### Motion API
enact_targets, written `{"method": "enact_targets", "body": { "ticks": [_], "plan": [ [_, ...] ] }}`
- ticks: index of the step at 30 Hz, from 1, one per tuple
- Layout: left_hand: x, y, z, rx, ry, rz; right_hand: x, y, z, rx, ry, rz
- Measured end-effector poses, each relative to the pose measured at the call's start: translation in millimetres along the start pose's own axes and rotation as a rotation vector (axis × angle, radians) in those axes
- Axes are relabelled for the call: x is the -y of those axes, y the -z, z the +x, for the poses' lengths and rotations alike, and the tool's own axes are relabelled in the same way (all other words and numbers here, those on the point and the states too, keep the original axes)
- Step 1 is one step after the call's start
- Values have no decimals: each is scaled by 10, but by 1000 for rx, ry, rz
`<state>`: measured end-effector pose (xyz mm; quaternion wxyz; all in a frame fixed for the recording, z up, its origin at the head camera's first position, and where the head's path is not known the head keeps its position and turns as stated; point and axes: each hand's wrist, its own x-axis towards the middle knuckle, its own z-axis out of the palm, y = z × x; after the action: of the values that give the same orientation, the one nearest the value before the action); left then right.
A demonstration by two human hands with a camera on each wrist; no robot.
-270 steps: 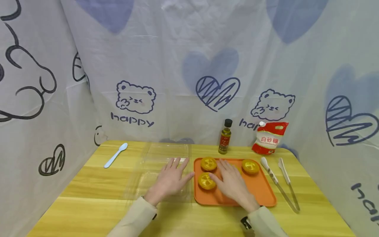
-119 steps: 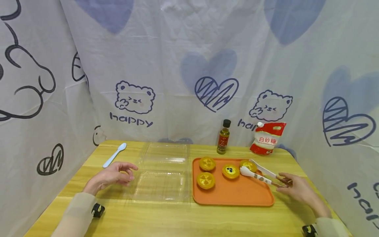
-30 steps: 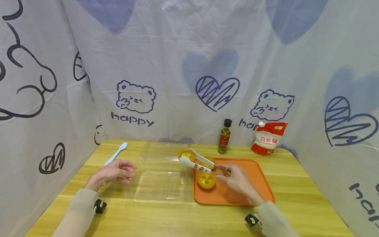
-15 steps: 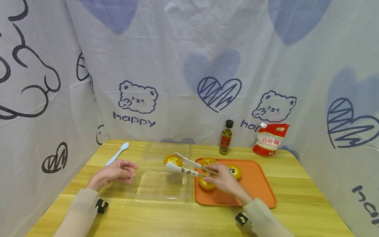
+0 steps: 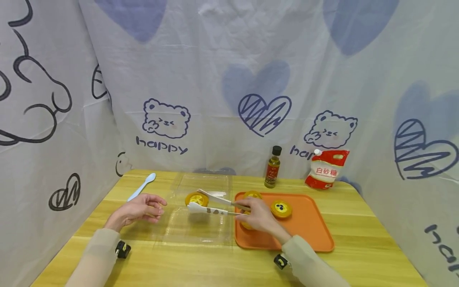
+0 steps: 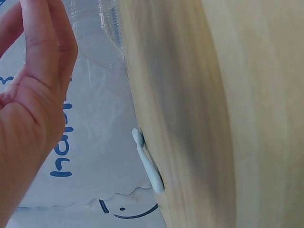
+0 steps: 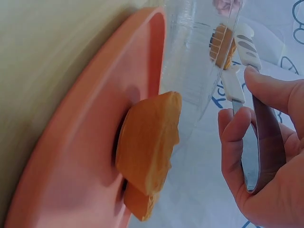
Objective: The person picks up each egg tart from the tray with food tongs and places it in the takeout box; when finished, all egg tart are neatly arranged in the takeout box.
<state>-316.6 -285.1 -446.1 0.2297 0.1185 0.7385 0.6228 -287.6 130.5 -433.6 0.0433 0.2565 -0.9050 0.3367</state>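
My right hand (image 5: 261,215) grips a pair of metal tongs (image 7: 268,137) with white tips. Pinched between those tips is an egg tart (image 5: 197,199), held above the clear plastic box (image 5: 195,233), near its hinge line. The box lies with its lid folded back. My left hand (image 5: 140,209) hovers by the box's left side, fingers loosely bent, holding nothing. On the orange tray (image 5: 305,235) sit a tart with dark dots (image 5: 281,209) and two more tarts, partly hidden by my right hand and the tongs.
A pale blue spoon (image 5: 142,187) lies at the table's back left. Behind the tray stand an oil bottle (image 5: 272,167) with a black cap and a red and white sugar bag (image 5: 326,169). A printed cloth hangs behind the table.
Over the last second the tongs carried the tart left, from the tray's left edge to above the plastic box. Earlier, my right hand picked up the tongs. My left hand has stayed nearly still lately.
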Motion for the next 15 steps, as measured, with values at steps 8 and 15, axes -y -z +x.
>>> {"method": "enact_targets", "body": {
  "ticks": [8,15],
  "plan": [
    [19,16,11,11,-2,-9,77,-84,79,35,-11,-39],
    [10,24,13,22,-3,-20,153,-160,152,46,-22,-52]
  ]
}}
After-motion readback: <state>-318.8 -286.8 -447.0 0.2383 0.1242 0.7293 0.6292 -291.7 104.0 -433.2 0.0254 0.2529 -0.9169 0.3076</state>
